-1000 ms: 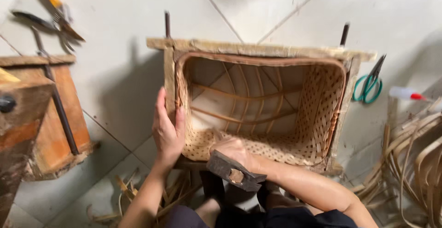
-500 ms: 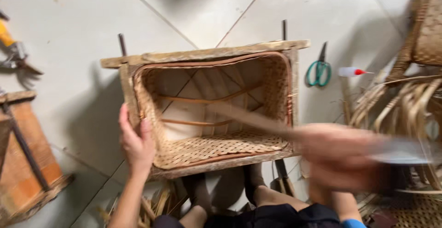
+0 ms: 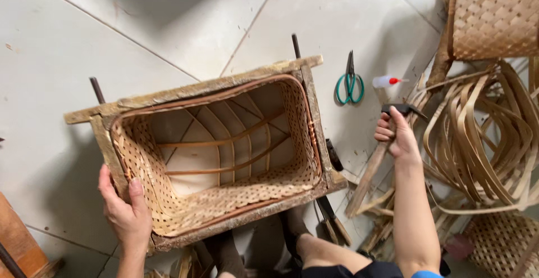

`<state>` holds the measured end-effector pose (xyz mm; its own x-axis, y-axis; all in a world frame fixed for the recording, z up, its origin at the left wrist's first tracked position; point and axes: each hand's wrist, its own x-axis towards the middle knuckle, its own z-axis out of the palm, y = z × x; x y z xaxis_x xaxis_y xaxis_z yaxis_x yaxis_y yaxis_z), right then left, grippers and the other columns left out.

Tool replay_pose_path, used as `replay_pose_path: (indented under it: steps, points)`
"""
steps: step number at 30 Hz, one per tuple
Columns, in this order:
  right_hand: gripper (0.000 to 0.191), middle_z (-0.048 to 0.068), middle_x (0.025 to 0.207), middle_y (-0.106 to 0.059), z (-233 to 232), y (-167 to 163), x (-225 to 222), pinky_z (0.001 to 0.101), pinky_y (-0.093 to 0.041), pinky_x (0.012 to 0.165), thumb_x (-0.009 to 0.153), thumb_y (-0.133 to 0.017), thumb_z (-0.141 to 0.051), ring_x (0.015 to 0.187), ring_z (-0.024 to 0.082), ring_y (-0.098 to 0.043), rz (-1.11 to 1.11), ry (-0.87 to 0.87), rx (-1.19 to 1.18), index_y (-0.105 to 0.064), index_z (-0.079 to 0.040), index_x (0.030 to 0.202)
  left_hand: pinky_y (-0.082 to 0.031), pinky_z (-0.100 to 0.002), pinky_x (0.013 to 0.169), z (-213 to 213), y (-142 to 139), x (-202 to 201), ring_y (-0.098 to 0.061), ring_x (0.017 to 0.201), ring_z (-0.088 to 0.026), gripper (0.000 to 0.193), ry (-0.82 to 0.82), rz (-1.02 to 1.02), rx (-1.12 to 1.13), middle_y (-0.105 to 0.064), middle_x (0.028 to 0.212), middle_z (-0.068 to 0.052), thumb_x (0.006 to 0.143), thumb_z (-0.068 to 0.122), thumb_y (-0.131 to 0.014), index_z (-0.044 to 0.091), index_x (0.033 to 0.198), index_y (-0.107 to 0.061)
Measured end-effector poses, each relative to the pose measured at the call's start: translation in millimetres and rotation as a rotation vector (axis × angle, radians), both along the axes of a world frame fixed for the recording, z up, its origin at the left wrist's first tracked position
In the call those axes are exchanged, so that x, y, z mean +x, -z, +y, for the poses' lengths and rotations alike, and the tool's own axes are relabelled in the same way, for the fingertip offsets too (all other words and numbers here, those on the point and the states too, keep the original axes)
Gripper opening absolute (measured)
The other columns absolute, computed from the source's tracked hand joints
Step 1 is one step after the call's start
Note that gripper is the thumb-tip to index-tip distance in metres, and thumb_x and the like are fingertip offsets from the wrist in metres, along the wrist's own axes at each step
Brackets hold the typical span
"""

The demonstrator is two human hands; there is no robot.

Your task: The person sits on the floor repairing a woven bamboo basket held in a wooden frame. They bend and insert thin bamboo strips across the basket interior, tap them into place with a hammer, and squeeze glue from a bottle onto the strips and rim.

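A woven rectangular basket point(image 3: 224, 199) sits inside a rough wooden frame point(image 3: 191, 90) on the tiled floor, open side toward me. My left hand point(image 3: 124, 210) grips the frame's near left corner, thumb over the basket rim. My right hand point(image 3: 397, 138) is out to the right of the frame, holding a hammer point(image 3: 375, 166) near its dark head, the wooden handle pointing down toward the floor. My socked feet point(image 3: 292, 227) rest against the frame's near side.
Green-handled scissors point(image 3: 350, 84) and a small glue bottle with a red tip point(image 3: 387, 81) lie right of the frame. Loose rattan strips point(image 3: 483, 143) are piled at the right, with woven baskets point(image 3: 494, 14) above and below them. A wooden box corner point(image 3: 19, 250) shows bottom left.
My right hand has swung the hammer from the basket's near edge out to the right, beside the rattan strips. My view has shifted right. My left hand stays on the frame corner.
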<state>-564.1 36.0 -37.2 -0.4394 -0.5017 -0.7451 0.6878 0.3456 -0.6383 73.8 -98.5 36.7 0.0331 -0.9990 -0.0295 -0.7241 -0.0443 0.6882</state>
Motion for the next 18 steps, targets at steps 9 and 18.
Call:
replay_pose_path:
  steps: [9, 18]
  points:
    - [0.046, 0.016, 0.113, -0.062, 28.2, 34.5, 40.1, 0.0482, -0.046, 0.096, 0.099, -0.078, -0.026, 0.109, 0.036, -0.060, 1.268, -0.373, 0.588, -0.058, 0.005, 0.126, -0.052, -0.043, 0.100, 1.0, 0.9, -1.3, -0.067, 0.120, -0.033, 0.060, -0.028, 0.013, 0.048, -0.064, 0.138, -0.024, 0.115, 0.028, -0.053, -0.001, 0.163, -0.032]
    - [0.062, 0.008, 0.128, -0.053, -84.4, 60.1, -17.1, 0.0313, -0.050, 0.096, 0.090, -0.084, -0.010, 0.110, 0.019, -0.053, 1.092, -0.074, 0.067, -0.045, -0.006, 0.139, -0.056, -0.041, 0.086, 2.1, 10.5, 4.4, -0.068, 0.105, -0.028, 0.057, -0.018, 0.020, 0.044, -0.066, 0.127, -0.020, 0.115, 0.029, -0.052, 0.002, 0.162, -0.034]
